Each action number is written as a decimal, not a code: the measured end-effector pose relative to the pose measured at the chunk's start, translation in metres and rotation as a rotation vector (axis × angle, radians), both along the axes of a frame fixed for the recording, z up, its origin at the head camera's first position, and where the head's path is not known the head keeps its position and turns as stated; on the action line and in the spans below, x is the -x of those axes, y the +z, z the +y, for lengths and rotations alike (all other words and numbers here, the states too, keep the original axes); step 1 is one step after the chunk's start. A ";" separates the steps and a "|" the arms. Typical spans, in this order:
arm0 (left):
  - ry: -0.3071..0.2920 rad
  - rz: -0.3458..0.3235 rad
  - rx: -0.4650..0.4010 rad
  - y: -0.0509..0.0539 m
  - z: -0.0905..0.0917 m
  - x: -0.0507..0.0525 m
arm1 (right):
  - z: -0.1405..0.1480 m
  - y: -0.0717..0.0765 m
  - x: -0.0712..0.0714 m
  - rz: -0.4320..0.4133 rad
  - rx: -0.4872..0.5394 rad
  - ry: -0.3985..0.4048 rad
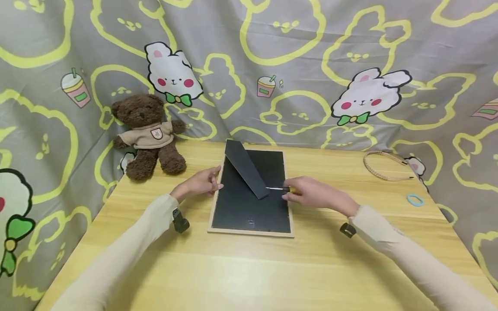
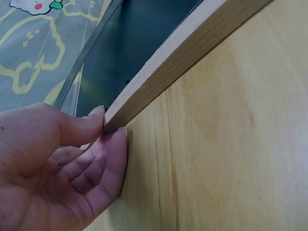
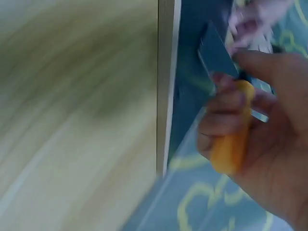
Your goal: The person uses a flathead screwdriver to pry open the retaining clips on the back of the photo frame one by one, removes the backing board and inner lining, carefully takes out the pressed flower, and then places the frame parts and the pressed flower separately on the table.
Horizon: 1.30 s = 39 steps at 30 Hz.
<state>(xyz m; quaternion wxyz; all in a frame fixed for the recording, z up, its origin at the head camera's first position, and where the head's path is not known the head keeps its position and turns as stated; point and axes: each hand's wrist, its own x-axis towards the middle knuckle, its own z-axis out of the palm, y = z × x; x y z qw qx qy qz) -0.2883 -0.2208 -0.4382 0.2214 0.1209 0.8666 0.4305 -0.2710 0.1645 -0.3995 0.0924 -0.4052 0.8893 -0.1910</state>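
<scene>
A picture frame with a light wooden border lies back side up on the table, its black backing [image 1: 233, 211] showing. A black stand flap [image 1: 247, 170] slants across it. My left hand [image 1: 200, 181] is at the frame's left side; in the left wrist view its thumb and fingers pinch the wooden edge [image 2: 159, 65]. My right hand [image 1: 311, 192], over the frame's right edge, grips a screwdriver by its yellow-orange handle [image 3: 231, 144]. The metal shaft [image 1: 276, 188] points left, its tip at the lower end of the flap.
A brown teddy bear [image 1: 149, 134] in a beige top sits at the back left. On the right lie a headband [image 1: 375, 172] and a blue ring [image 1: 415, 200]. A patterned curtain [image 1: 233, 65] hangs behind the wooden table [image 1: 241, 272].
</scene>
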 end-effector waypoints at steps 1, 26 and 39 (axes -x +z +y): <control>-0.009 0.007 0.002 0.000 0.002 0.002 | -0.009 -0.002 0.001 0.011 0.006 0.010; -0.106 -0.032 0.033 0.003 0.001 0.006 | -0.154 -0.036 0.003 -0.121 0.042 0.111; -0.115 -0.022 0.037 0.002 0.000 0.005 | -0.160 -0.032 -0.006 -0.061 -0.079 -0.017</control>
